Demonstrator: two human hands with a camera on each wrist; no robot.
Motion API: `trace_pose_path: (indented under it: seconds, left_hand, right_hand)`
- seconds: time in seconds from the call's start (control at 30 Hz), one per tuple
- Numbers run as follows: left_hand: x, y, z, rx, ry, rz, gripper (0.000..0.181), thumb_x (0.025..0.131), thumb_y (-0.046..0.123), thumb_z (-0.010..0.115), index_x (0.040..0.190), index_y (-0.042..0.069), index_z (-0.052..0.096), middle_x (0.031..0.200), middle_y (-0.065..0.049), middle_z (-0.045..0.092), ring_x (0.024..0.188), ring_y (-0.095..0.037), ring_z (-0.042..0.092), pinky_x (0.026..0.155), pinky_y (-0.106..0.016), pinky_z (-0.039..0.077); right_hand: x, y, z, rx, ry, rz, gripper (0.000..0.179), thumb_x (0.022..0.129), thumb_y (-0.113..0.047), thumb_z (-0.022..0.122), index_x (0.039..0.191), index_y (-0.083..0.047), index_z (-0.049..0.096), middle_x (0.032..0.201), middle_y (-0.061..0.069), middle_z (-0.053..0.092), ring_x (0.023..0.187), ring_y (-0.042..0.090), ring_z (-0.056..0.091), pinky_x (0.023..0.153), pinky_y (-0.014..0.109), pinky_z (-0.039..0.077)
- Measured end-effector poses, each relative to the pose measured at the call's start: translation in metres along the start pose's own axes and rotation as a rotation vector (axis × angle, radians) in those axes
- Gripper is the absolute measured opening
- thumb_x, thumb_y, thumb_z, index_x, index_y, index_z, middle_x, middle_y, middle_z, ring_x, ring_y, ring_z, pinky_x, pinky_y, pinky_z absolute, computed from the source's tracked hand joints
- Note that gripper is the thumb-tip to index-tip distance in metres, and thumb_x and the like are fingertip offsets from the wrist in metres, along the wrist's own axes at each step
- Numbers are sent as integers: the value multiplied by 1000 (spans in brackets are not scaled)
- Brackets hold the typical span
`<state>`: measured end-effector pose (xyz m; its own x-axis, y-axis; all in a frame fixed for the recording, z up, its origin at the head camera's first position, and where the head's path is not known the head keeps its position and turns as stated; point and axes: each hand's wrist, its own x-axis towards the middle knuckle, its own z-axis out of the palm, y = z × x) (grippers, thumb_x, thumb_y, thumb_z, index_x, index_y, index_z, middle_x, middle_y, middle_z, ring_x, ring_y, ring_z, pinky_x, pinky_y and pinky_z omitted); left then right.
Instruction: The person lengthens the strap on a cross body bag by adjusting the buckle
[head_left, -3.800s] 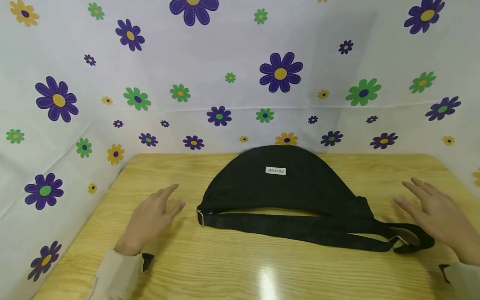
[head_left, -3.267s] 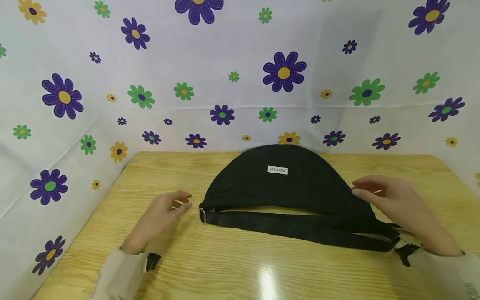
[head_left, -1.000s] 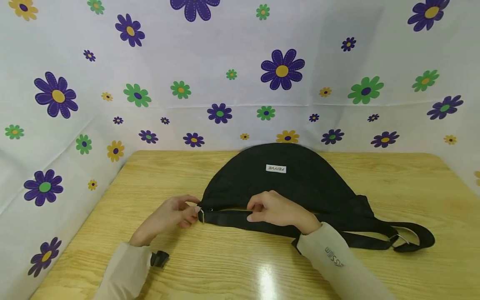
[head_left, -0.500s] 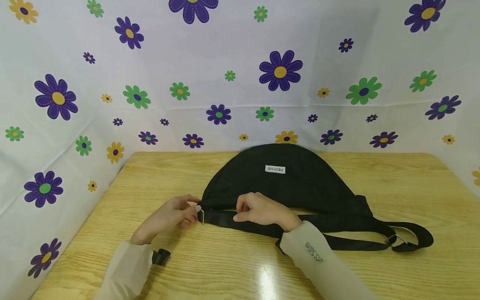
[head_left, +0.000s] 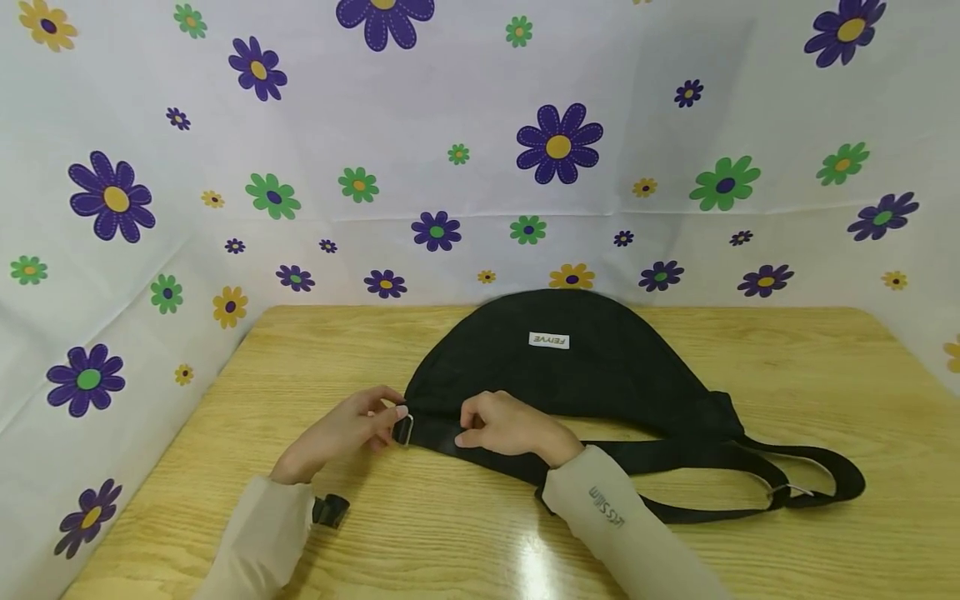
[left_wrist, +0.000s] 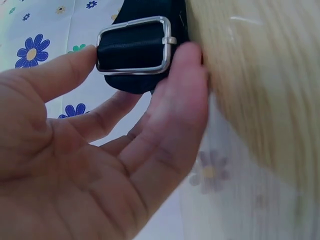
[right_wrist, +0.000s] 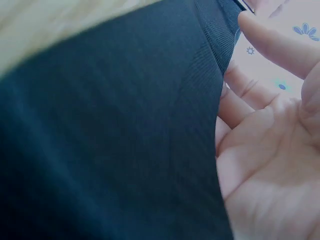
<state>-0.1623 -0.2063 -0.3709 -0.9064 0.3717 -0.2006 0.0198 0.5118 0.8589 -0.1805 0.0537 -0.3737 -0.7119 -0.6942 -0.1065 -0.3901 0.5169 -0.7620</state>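
A black half-moon crossbody bag (head_left: pixel 592 379) lies flat on the table, its white label (head_left: pixel 549 340) upside down. Its wide black strap (head_left: pixel 637 457) runs along the near side. At the bag's left corner my left hand (head_left: pixel 341 433) pinches the strap end by a silver slide buckle (left_wrist: pixel 132 71), thumb on one side and fingers on the other in the left wrist view. My right hand (head_left: pixel 510 423) pinches the strap's edge a little to the right of the buckle. In the right wrist view the strap cloth (right_wrist: pixel 125 110) hides part of the fingers.
A wooden table (head_left: pixel 450 542) carries the bag. The strap loops out at the right around a second metal buckle (head_left: pixel 798 490). Behind and to the left hangs a white flower-printed cloth (head_left: pixel 480 100). A black wrist device (head_left: pixel 330 510) sits at the left cuff.
Both hands came from beside the bag to its strap. My right hand has slid left toward the buckle. The strap has shifted, and its gap at the right has widened.
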Motion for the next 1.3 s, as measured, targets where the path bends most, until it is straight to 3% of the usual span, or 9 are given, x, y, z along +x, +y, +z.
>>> trace_pose_path:
  seconds: [0.2, 0.37, 0.47, 0.6, 0.73, 0.9, 1.17, 1.3]
  left_hand:
    - [1, 3, 2, -56, 25, 8, 41, 105, 18, 58, 137, -5, 46, 110, -22, 57, 74, -29, 71, 66, -39, 61]
    - [1, 5, 5, -18, 68, 96, 40, 103, 7, 59, 141, 0, 48, 123, -28, 52, 67, -27, 69, 61, -36, 60]
    - [2, 4, 6, -13, 53, 176, 37, 101, -1, 58, 137, -3, 54, 133, -30, 49, 70, -27, 70, 64, -33, 60]
    - [3, 2, 6, 2, -16, 259, 39, 95, -7, 63, 134, -6, 58, 138, -28, 48, 72, -26, 70, 65, -27, 54]
    - [3, -2, 7, 34, -42, 282, 50, 88, -11, 70, 136, -3, 57, 133, -25, 52, 78, -22, 69, 68, -26, 54]
    - [3, -4, 8, 100, 16, 311, 55, 85, -12, 73, 137, 0, 59, 130, -21, 56, 76, -18, 64, 67, -28, 55]
    - [4, -1, 10, 166, 59, 344, 53, 86, -7, 77, 136, 1, 61, 122, -16, 60, 72, -14, 60, 61, -27, 53]
    - [4, 0, 10, 193, 56, 370, 55, 86, -1, 80, 137, -1, 60, 106, -11, 64, 69, -12, 59, 58, -26, 51]
  right_hand:
    - [3, -1, 1, 4, 3, 41, 6, 96, -7, 70, 96, -1, 68, 73, 0, 58, 62, 9, 50, 61, 22, 44]
    - [7, -2, 1, 23, -13, 54, 14, 94, -6, 72, 105, 2, 69, 82, 3, 62, 66, 9, 53, 63, 22, 45]
    - [9, 0, 2, 151, -53, 64, 12, 97, -2, 65, 107, 5, 66, 82, 7, 65, 62, 10, 58, 63, 23, 51]
    - [11, 4, 1, 379, -106, 97, 11, 102, 4, 53, 102, 7, 63, 77, 12, 68, 52, 15, 62, 60, 31, 58]
    - [11, 6, 1, 450, -111, 101, 15, 103, 2, 50, 95, 5, 63, 79, 13, 72, 52, 16, 64, 66, 34, 59]
    - [12, 8, 1, 478, -113, 78, 17, 104, 0, 51, 90, 2, 61, 82, 14, 74, 55, 20, 67, 76, 34, 58]
    - [9, 9, -1, 499, -115, 63, 17, 104, 0, 51, 91, 3, 60, 85, 16, 74, 57, 21, 67, 77, 35, 59]
    - [8, 12, -2, 499, -120, 45, 15, 104, 0, 51, 93, 3, 61, 86, 16, 74, 57, 19, 66, 73, 36, 59]
